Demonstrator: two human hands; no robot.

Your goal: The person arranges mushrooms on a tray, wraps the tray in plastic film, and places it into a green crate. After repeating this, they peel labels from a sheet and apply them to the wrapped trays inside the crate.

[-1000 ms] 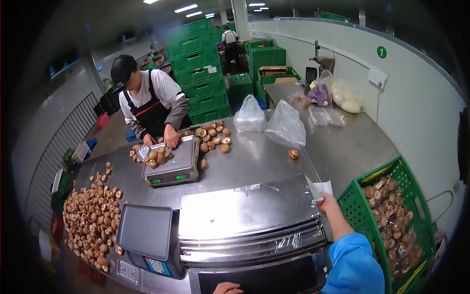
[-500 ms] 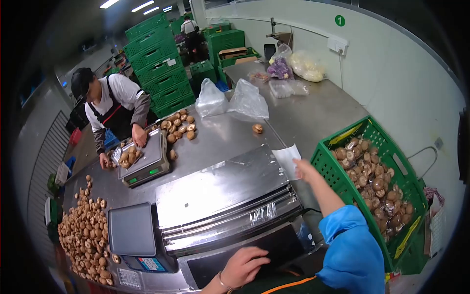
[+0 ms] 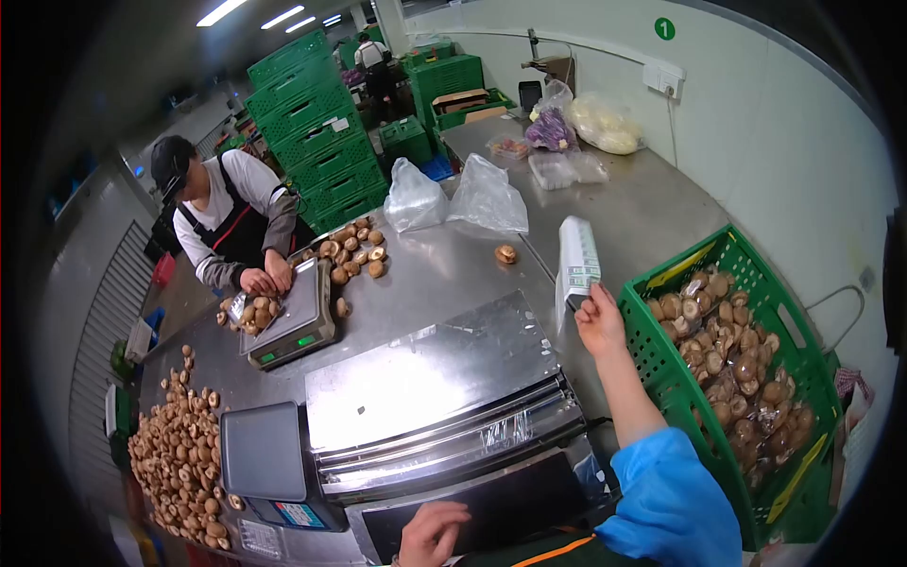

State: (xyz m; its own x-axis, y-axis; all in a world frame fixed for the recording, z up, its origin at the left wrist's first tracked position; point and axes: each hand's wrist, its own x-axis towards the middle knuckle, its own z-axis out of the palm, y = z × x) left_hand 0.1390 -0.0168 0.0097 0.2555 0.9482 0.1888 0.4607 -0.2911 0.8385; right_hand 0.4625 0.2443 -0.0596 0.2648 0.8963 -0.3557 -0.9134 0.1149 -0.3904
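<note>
In the head view, a label sheet [image 3: 578,257] is pinched at its lower edge by the right hand [image 3: 600,323]. Its long axis is held upright, pointing up above the fingertips, just left of a green crate [image 3: 661,364]. The left hand [image 3: 430,534] is laid loosely curled, grasping nothing, on a dark panel [image 3: 529,506].

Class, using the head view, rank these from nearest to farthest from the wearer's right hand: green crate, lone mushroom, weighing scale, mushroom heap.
From the right hand, which holds a label strip:
1. green crate, just to its right.
2. lone mushroom, ahead and to its left.
3. weighing scale, by the co-worker.
4. mushroom heap, far left.
</note>
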